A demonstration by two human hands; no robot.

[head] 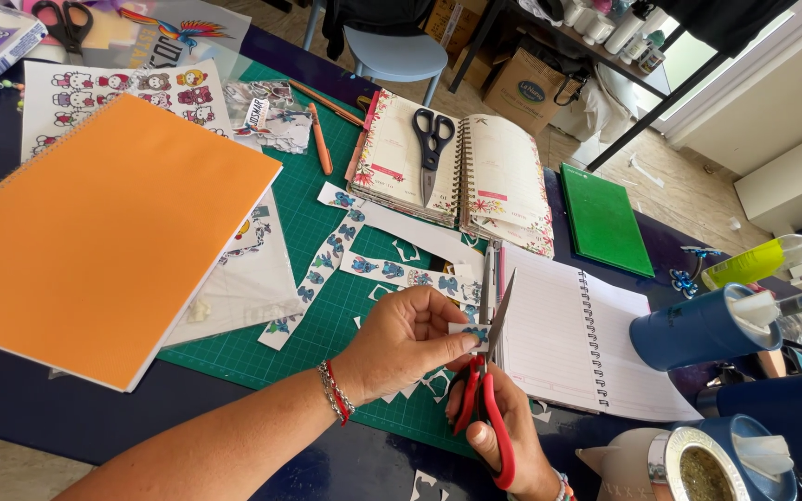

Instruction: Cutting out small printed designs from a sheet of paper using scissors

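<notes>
Red-handled scissors (486, 371) sit in the right hand (503, 431) at the lower middle of the frame, fingers through the loops, blades parted and pointing up the picture. Between those blades is a small paper sticker cutout (472, 332) with a blue cartoon figure, pinched by the thumb and fingertips of the left hand (406, 341), which comes in from the lower left with a beaded and red bracelet at the wrist. So the left grip is narrow and closed on the cutout, and the right grip is closed around the scissor handles. Both hands hover over the near edge of a green cutting mat (327, 232) that lies on the dark blue table (11, 399). On the mat, just above the hands, lie several long sticker strips (322, 264) with the same blue figures, and white paper offcuts are scattered near the hands. A lined spiral notebook (573, 339) lies open just right of the scissors. At the left of the frame a large orange spiral pad (95, 232) covers part of the mat. Toward the upper middle an open flowered planner (461, 172) carries a pair of black scissors (432, 139). A green booklet (603, 218) lies to its right, and a blue cup (698, 329) lies on its side at the right edge.
</notes>
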